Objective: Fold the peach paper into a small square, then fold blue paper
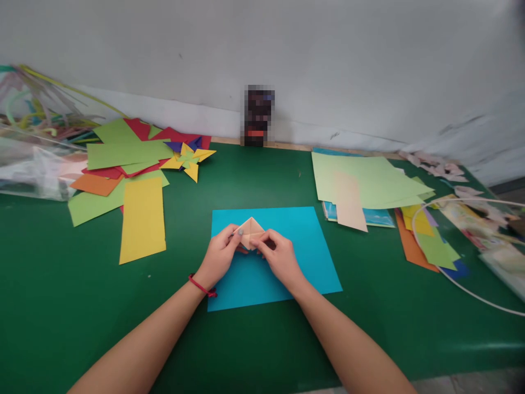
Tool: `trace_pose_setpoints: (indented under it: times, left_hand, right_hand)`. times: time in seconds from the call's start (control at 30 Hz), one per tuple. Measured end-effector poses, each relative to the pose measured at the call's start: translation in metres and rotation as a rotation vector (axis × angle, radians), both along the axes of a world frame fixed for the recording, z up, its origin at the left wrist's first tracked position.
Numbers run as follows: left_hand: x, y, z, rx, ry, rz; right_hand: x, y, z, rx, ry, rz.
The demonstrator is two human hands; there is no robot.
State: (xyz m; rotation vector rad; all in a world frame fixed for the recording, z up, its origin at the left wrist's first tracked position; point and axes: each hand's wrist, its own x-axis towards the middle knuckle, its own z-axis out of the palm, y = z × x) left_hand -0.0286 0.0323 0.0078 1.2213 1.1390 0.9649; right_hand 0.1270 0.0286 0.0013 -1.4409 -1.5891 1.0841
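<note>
Both hands' grip (pixel 251 247) pinching folded peach paper (pixel 251 232)

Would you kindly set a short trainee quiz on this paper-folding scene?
1. True or false: both hands grip the small folded peach paper piece.
2. What lies directly under it? A) yellow rectangular paper strip B) blue square paper sheet C) pale green paper stack
3. Which wrist wears the red string bracelet?

Key: 1 true: left hand, right hand. 2 B. 3 left.
</note>
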Motion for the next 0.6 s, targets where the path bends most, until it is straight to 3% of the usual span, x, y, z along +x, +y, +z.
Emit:
trace_pose_setpoints:
  times: [0.6]
  left_hand:
    - [-0.0009, -0.0004, 0.0072, 0.099, 0.154, 0.000]
  right_hand:
    - [-0.0009, -0.0019, 0.0019, 0.044, -0.025, 0.002]
